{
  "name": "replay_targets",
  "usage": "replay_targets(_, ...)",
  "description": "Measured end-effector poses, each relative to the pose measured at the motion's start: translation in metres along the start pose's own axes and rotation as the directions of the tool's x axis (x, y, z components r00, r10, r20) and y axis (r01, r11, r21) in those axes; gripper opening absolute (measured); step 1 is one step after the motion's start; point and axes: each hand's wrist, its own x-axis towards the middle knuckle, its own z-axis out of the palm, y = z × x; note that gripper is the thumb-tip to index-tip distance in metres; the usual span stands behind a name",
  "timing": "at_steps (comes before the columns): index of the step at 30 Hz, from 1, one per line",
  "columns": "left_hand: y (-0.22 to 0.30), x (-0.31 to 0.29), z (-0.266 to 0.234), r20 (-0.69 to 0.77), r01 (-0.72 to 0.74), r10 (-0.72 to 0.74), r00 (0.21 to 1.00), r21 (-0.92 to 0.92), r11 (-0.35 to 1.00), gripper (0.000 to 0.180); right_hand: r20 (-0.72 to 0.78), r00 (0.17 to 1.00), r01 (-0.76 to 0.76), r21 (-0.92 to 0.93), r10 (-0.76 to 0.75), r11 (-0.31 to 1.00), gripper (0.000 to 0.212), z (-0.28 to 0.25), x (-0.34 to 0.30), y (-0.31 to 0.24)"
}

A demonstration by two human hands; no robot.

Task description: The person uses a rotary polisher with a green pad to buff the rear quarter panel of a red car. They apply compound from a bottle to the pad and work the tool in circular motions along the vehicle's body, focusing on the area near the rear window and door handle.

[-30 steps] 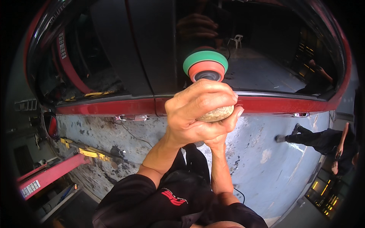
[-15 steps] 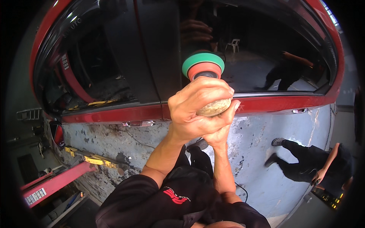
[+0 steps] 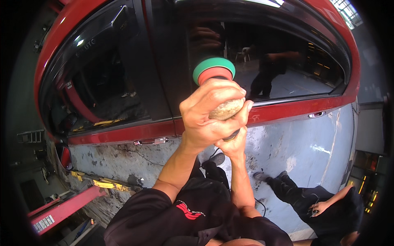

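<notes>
A polisher (image 3: 226, 110) with a green foam pad (image 3: 214, 65) on a red-orange backing is in both my hands. Around its rounded, speckled body wraps my left hand (image 3: 205, 112), fingers closed. My right hand (image 3: 234, 145) grips the dark handle below and is partly hidden behind the left. The pad faces the glossy black door pillar and rear window (image 3: 287, 61) of a red car (image 3: 287, 110); whether it touches the surface I cannot tell. A dark cord (image 3: 214, 152) shows near the handle.
A co-worker in dark clothes (image 3: 312, 201) is on the floor at my right, a small object in one hand. A red lift arm with a yellow end (image 3: 108, 184) extends beneath the car at left. Chrome door handles (image 3: 152, 141) and the side mirror (image 3: 65, 156) protrude.
The polisher has shifted slightly left along the car, still in both hands. The co-worker has come from the right closer to me. My view has turned a little.
</notes>
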Motion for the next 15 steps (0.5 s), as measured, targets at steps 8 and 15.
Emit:
replay_targets(8, 0.003, 0.015, 0.007, 0.037, 0.027, -0.024, 0.999, -0.073, 0.997, 0.029, 0.021, 0.999, -0.028, -0.008, 0.028, 1.000, 0.062, -0.008, 0.008, -0.015)
replay_targets(15, 0.002, 0.019, 0.014, 0.029, 0.039, -0.038, 0.999, -0.037, 0.999, 0.027, 0.024, 0.999, -0.034, 0.043, 0.033, 0.998, 0.054, -0.016, 0.017, -0.027)
